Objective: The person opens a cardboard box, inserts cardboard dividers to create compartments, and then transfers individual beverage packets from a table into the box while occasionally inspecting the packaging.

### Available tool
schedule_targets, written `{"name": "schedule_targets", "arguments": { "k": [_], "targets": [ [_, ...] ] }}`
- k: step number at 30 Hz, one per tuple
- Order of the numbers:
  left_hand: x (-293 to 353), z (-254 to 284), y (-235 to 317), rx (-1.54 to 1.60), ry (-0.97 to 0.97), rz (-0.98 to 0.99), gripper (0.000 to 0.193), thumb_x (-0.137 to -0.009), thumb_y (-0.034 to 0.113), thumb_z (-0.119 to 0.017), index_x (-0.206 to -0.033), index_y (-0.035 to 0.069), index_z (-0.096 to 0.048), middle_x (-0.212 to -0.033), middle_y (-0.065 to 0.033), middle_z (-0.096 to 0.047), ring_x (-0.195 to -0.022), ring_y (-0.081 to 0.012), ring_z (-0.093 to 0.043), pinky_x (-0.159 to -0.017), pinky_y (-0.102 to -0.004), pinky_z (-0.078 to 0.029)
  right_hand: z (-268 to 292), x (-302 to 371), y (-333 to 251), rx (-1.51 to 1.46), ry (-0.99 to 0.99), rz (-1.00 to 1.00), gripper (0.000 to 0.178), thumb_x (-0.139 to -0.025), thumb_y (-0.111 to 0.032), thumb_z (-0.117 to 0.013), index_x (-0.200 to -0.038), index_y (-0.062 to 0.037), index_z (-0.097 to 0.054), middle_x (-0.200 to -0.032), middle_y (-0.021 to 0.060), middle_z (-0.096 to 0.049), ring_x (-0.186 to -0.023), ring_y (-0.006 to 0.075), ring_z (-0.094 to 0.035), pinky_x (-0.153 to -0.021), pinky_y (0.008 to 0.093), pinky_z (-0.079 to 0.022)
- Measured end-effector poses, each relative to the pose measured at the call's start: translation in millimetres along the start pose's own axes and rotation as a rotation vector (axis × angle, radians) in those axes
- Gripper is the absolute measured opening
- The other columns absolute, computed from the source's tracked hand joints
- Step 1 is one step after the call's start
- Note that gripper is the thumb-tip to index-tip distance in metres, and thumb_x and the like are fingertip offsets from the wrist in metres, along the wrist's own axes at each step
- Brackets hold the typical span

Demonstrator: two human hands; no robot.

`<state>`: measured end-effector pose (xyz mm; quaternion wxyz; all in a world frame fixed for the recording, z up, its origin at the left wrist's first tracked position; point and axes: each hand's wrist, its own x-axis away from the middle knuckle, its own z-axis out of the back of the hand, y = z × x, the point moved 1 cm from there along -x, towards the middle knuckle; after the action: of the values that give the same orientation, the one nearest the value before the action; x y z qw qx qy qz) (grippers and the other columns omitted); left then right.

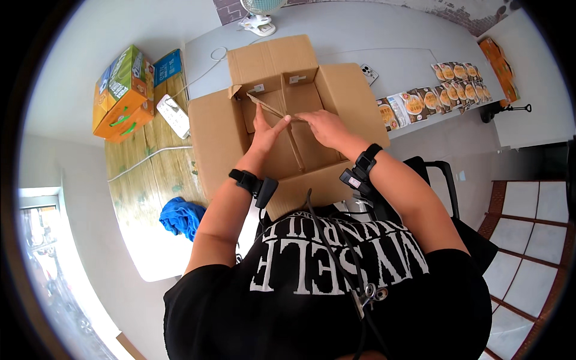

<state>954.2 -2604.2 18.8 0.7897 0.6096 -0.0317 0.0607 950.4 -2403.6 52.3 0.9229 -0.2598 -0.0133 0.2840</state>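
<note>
Already, the carton stands open, its cardboard divider inside but skewed, held by your left hand and right hand; the packets lie outside, on the tabletop.

The single view comes from a wide fisheye camera on the person's head, the left one of a side-by-side pair, looking steeply down and somewhat forward. The black shirt is nearest the lens and fills the lower middle of the frame; the forearms run up from it to the open box, seen from above just over the center. Farther off, the grey tabletop spans the top, where the frame cuts the fan. The window bends along the lower left rim
</note>
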Motion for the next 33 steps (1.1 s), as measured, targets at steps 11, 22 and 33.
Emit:
{"name": "schedule_targets", "arguments": {
  "k": [11, 22, 33],
  "targets": [
    [21.9, 12.4, 23.9, -1.143, 0.01, -0.624, 0.046, -0.069, 0.003, -0.058, -0.114, 0.01, -0.054, -0.108, -0.0085, -0.056, -0.121, -0.0295, -0.04, -0.107, -0.0586, -0.01, -6.8, -12.1, 19.5, 0.184, -0.089, -0.013, 0.036, -0.08, -0.002, -0.046, -0.109, -0.0161, -0.06, -0.094, 0.0109, -0.064, -0.088, 0.0314, -0.059, -0.076, 0.0426, -0.046],
    [-20.2, -11.2, -8.9, -1.102, -0.118, -0.597, 0.036, -0.074, 0.006, -0.058, -0.109, 0.01, -0.051, -0.092, -0.0088, -0.059, -0.096, -0.0263, -0.056, -0.098, -0.0496, -0.032, -10.7, -16.5, 8.6, 0.379, -0.156, 0.017, 0.031, -0.079, -0.005, -0.047, -0.107, -0.0126, -0.059, -0.094, 0.0057, -0.064, -0.094, 0.0252, -0.058, -0.079, 0.0387, -0.045],
    [-13.3, -34.4, 14.2, -1.242, -0.35, -0.373, 0.019, -0.075, 0.004, -0.054, -0.093, 0.005, -0.047, -0.075, -0.0124, -0.063, -0.079, -0.0289, -0.062, -0.08, -0.0397, -0.046, -20.8, -16.1, 31.7, 0.239, -0.07, 0.023, 0.023, -0.082, -0.013, -0.045, -0.098, -0.0131, -0.061, -0.094, 0.0056, -0.063, -0.094, 0.0257, -0.058, -0.078, 0.0406, -0.045]
  ]
}}
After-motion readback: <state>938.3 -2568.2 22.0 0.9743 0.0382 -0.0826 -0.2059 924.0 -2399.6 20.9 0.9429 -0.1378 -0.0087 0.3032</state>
